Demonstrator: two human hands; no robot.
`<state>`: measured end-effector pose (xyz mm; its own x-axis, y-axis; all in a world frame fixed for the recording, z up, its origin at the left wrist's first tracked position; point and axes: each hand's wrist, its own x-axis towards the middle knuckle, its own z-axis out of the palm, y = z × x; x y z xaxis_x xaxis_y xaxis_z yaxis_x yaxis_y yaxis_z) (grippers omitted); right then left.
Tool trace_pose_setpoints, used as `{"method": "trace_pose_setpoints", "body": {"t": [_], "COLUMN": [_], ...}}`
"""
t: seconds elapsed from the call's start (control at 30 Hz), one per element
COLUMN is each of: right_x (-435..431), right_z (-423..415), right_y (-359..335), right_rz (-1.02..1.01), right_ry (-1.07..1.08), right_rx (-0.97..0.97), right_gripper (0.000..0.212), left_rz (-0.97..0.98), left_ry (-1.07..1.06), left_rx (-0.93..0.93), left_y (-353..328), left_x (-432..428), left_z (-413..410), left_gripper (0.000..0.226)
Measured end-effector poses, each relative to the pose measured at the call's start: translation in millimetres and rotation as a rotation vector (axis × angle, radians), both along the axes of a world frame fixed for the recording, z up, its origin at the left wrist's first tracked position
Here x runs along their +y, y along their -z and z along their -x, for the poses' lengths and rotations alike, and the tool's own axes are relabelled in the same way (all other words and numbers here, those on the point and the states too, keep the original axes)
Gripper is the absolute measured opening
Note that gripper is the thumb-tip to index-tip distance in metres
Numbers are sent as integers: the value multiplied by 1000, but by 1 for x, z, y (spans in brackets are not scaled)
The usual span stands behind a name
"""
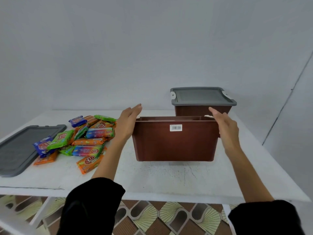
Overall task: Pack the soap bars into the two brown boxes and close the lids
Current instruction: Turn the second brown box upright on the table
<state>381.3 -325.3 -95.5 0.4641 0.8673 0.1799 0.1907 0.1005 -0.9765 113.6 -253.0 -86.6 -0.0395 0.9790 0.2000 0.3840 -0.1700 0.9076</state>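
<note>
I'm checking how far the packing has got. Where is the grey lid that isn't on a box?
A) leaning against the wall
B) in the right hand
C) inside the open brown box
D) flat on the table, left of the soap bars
D: the loose grey lid lies flat on the white table at the far left, beside the pile of soap bars.

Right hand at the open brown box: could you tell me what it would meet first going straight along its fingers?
The right hand would probably meet the grey-lidded brown plastic box behind first; depth is unclear.
</note>
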Motion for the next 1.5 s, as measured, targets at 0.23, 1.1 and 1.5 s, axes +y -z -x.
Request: {"method": "trace_pose_setpoints", "body": {"t": [0.23,1.1,1.5], "right_x": [3,52,75], "right_z": [-20,-50,-27], "right_y": [-24,35,18], "right_rz": [387,629,433], "right_ry": [-345,-184,-226], "right_rx": [-288,230,-859], "right_gripper": [59,65,72], "left_rz": [344,368,156], "left_ry": [259,73,-53], "left_rx": [338,-222,855], "left_y": [-13,34,46], "left_x": [2,43,48], "left_z": [7,21,-5], "left_gripper": [72,47,67]}}
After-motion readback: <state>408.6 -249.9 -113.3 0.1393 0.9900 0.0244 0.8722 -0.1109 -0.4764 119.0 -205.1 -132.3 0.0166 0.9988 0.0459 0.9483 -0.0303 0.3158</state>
